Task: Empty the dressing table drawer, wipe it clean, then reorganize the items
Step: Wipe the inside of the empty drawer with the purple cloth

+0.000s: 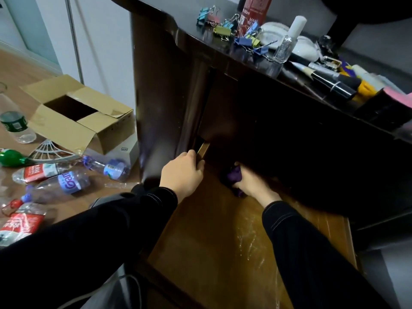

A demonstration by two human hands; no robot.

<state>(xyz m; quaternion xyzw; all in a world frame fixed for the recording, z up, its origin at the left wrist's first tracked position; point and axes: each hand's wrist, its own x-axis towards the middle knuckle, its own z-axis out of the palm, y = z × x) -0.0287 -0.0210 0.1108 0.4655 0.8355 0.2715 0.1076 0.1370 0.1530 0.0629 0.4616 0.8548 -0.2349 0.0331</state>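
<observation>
Hidden and cropped
The rear of the drawer (211, 241) is hidden beneath the tabletop (194, 41); the red box (256, 12) is cropped by the top edge.

Open drawer (211, 241) w/ purple cloth (234, 177) inside

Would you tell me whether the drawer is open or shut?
Open: the drawer is pulled out, its wooden floor exposed around the purple cloth.
</observation>
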